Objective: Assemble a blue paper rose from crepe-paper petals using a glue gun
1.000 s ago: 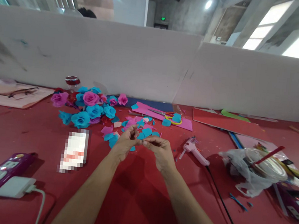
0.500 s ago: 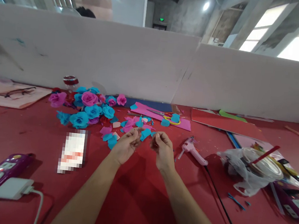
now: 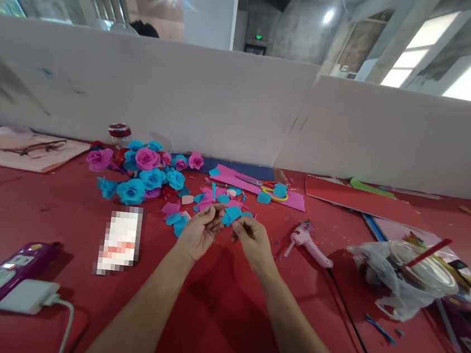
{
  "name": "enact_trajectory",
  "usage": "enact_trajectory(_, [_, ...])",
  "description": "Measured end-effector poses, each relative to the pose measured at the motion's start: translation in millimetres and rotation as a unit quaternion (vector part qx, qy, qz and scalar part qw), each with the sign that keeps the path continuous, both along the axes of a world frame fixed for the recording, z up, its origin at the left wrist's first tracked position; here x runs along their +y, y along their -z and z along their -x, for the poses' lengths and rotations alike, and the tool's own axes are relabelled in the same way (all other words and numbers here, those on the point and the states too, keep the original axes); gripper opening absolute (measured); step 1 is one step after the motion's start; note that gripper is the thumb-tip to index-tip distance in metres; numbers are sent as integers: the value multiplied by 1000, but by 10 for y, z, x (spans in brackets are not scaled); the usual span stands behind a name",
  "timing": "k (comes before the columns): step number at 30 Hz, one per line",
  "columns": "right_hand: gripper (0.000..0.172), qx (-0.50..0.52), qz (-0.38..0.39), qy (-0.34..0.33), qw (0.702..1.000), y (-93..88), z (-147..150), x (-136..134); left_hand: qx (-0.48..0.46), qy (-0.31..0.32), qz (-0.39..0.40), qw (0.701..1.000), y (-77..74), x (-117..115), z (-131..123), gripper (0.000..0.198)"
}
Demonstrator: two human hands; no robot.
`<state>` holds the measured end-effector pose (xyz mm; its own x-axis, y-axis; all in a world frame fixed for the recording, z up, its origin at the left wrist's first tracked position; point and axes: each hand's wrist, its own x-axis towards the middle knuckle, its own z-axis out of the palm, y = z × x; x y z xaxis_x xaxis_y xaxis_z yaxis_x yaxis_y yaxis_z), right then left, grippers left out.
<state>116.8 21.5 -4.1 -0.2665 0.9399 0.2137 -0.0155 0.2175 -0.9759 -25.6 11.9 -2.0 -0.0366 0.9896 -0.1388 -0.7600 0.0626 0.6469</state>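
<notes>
Judging by the paper flowers bunched at 10 o'clock from the hands, a good batch already shaped in pink, blue and red. Apparently not yet joined: loose petals, scattered from 11 to 12 o'clock. At 12 o'clock, between left hand and right hand, a blue petal. On both hands, fingers bent inward towards the thumbs; cannot tell the petal as gripped or merely lying beyond.

At 1 o'clock, scissors on a pink sheet. At 3 o'clock, a pink glue gun, laid down; farther out, a plastic bag beside a clear jar. At 8 o'clock, a purple power strip.

Underneath, a red tabletop, littered with scraps. Beyond at 12 o'clock, a scuffed white partition, then a concrete room with bright windows towards 2 o'clock.
</notes>
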Motion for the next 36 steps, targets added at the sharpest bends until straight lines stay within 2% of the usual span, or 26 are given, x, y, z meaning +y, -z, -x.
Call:
enact_trajectory(3, [6,-80,-23,-6,997,56,-3,25,-13,-5,-16,1000,-12,-4,-2,13])
enact_trajectory(6, [22,-127,-78,69,986,69,-29,36,3,0,2,1000,-43,-20,-11,14])
enact_trajectory(9, [20,-95,-94,151,980,6,-49,20,19,8,16,1000,-50,-33,-38,16])
enact_trajectory(11, [21,-64,-83,160,981,-51,-43,-1,17,28,17,999,-39,-42,-67,17])
enact_trajectory(13, [36,-55,-77,146,985,-90,-31,-19,23,55,23,998,-29,-58,-99,17])
enact_trajectory(14, [36,-55,-75,137,986,-98,-26,-27,30,68,25,997,-29,-68,-114,17])
enact_trajectory(17, [17,-70,-91,142,983,-84,-27,-43,51,98,20,994,-48,-101,-148,16])
enact_trajectory(20, [24,-132,-111,178,969,-40,-39,-46,73,120,5,990,-80,-129,-169,17])
enact_trajectory(23, [30,-168,-93,202,960,-7,-47,-25,104,121,3,987,-89,-138,-180,17])
enact_trajectory(26, [34,-121,-26,232,965,-24,-77,15,150,86,9,985,-69,-114,-153,17])
enact_trajectory(29, [39,-20,48,260,964,-77,-125,55,170,9,-8,985,-37,-62,-73,16])
enact_trajectory(31, [43,40,74,255,963,-93,-127,69,157,-43,-11,987,-17,-26,-9,15])
enact_trajectory(33, [43,65,85,216,971,-70,-83,59,143,-94,1,985,2,0,41,15])
enact_trajectory(36, [28,3,59,100,993,17,40,-18,166,-168,25,971,24,13,67,20])
